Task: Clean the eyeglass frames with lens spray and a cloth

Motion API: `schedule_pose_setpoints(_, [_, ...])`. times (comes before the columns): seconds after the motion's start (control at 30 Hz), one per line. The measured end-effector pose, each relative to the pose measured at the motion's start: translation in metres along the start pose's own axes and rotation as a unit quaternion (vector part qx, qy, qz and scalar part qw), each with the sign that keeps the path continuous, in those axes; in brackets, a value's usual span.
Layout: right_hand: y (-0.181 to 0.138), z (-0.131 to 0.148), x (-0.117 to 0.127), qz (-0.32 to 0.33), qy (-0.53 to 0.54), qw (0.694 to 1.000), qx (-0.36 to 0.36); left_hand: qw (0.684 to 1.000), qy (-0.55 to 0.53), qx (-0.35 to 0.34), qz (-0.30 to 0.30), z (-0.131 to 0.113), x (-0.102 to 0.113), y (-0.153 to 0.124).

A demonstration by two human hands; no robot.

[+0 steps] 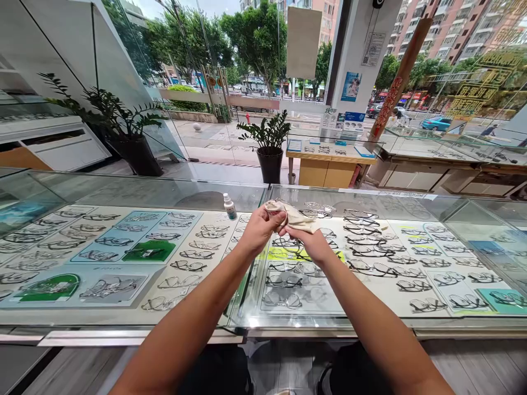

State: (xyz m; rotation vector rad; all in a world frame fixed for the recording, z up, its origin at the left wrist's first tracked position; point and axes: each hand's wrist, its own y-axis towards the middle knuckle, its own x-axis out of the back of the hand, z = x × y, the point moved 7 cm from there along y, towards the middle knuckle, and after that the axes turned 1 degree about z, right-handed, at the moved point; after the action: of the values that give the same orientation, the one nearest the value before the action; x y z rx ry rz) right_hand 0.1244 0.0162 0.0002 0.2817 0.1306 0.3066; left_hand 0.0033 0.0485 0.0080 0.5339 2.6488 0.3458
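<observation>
A: What's largest around the hands?

B: The right display case [329, 332], beneath the right hand [309, 241] and spreading rightward, and the left display case [140, 333], running off leftward from the left hand [258, 229].

A: How far along is the work?

B: Under way, I'd judge: the cloth [302, 219] is up above the glass, bunched between the hands, both clamped on it. The bottle [229, 207] stands upright, set down just left of the left hand and slightly beyond. Whether the cloth wraps anything, or how much is left, I can't tell.

A: Counts?

B: Two cases meeting by the hands; two potted plants [269, 144] beyond them; one cloth; dozens of eyeglasses [189, 265] either side, too crowded for an exact number; one bottle.
</observation>
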Motion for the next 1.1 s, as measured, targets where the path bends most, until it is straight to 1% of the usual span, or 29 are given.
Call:
schedule_pose_setpoints(0.07, [-0.001, 0.000, -0.007, 0.022, -0.008, 1.000, 0.003, 1.000, 0.011, -0.002, -0.023, 0.001, 0.001, -0.001])
schedule_pose_setpoints(0.13, [-0.001, -0.002, -0.008, 0.022, 0.003, 1.000, -0.001, 0.999, 0.005, 0.011, -0.032, 0.001, 0.000, -0.001])
schedule_pose_setpoints(0.23, [0.002, -0.009, 0.003, -0.017, 0.043, 0.999, -0.013, 0.999, -0.031, 0.027, -0.032, -0.001, -0.003, 0.001])
schedule_pose_setpoints(0.33, [0.006, -0.012, 0.015, -0.042, 0.076, 0.996, -0.015, 0.997, -0.060, 0.022, -0.047, -0.002, 0.000, 0.004])
schedule_pose_setpoints(0.43, [0.008, -0.007, 0.026, -0.057, 0.083, 0.995, -0.008, 0.995, -0.067, 0.013, -0.070, 0.001, 0.008, 0.008])
schedule_pose_setpoints(0.53, [0.008, 0.005, 0.038, -0.097, 0.079, 0.992, 0.022, 0.996, -0.040, 0.016, -0.082, 0.004, 0.015, 0.009])
schedule_pose_setpoints(0.63, [0.007, 0.017, 0.048, -0.142, 0.062, 0.985, 0.073, 0.998, 0.015, 0.033, -0.057, 0.007, 0.015, 0.009])
schedule_pose_setpoints(0.73, [0.006, 0.021, 0.051, -0.149, 0.054, 0.983, 0.090, 0.996, 0.077, 0.039, -0.014, 0.009, 0.009, 0.005])
schedule_pose_setpoints(0.83, [0.007, 0.016, 0.046, -0.124, 0.077, 0.987, 0.065, 0.990, 0.123, 0.054, 0.038, 0.015, 0.000, 0.000])
schedule_pose_setpoints(0.93, [0.007, 0.008, 0.039, -0.110, 0.105, 0.988, 0.030, 0.985, 0.137, 0.069, 0.078, 0.022, -0.008, -0.005])
schedule_pose_setpoints(1.0, [0.007, 0.005, 0.035, -0.104, 0.115, 0.988, 0.015, 0.985, 0.132, 0.075, 0.087, 0.026, -0.012, -0.007])
schedule_pose_setpoints(1.1, [0.008, 0.003, 0.028, -0.090, 0.127, 0.988, 0.005, 0.987, 0.107, 0.086, 0.077, 0.030, -0.014, -0.008])
